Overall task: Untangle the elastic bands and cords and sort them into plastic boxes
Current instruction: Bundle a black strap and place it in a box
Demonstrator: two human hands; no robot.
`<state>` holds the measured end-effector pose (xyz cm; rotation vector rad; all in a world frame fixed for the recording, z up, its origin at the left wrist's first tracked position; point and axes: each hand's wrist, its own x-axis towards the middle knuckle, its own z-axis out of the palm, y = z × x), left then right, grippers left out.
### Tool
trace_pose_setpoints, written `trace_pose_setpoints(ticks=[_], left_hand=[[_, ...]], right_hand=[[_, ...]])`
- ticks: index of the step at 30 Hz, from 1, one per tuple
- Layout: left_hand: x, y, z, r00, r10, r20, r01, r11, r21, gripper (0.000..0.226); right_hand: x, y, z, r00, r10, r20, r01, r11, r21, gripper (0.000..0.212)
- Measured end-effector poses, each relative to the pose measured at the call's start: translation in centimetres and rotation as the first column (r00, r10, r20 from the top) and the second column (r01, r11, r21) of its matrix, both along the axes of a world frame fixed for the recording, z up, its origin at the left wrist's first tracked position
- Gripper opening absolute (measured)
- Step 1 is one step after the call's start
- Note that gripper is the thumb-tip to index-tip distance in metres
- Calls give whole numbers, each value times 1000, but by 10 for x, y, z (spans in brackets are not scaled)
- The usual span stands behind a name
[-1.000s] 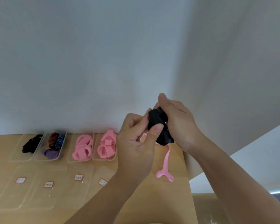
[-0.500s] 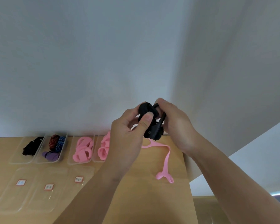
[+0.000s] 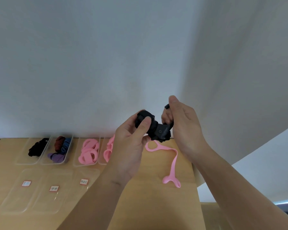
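1. Pale grey-white wall [image 3: 90, 63] fills the upper half, w/ a corner fold on the right.
2. Light wood desk [image 3: 148, 205] runs along the bottom, butted against the wall.
3. Left hand [image 3: 131, 146] & right hand [image 3: 184, 127] are both raised above the desk. Each is clamped on one end of the black band bundle [image 3: 156, 130]: left thumb pressed on its front, right fingers curled round the other end.
4. Flat clear lids [image 3: 15, 201] lie in the front row, left side of the desk.
5. Clear boxes [image 3: 85, 165] stand in a row at the back by the wall. Left to right they hold black bands [image 3: 37, 146], striped bands [image 3: 63, 143] w/ a purple band [image 3: 56, 157], then pink bands [image 3: 88, 151]. The 4th box is partly hidden by the left hand (pink inside too).
6. Pink strap [image 3: 175, 156] lies loose on the desk under the hands, w/ a loop at each end.
7. The bundle hangs in the air btwn the hands, over the desk's back edge.
8. Small red-edged labels [image 3: 54, 188] sit on the lids; the text is too small to read.
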<state>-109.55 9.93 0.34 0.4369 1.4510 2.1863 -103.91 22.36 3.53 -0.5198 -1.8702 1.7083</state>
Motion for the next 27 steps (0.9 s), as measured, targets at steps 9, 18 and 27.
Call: trace_pose_setpoints(ticks=[9, 18, 27], left_hand=[[3, 8, 6, 984, 140, -113, -152, 982, -112, 17], [7, 8, 10, 894, 143, -425, -237, 955, -177, 27], [13, -1, 6, 788, 64, -613, -260, 936, -236, 36]], right_hand=[[11, -12, -4, 997, -52, -49, 63, 963, 262, 60], [11, -32, -13, 978, -209, 5, 182, 867, 464, 43], [2, -5, -2, 995, -4, 98, -14, 984, 178, 52]])
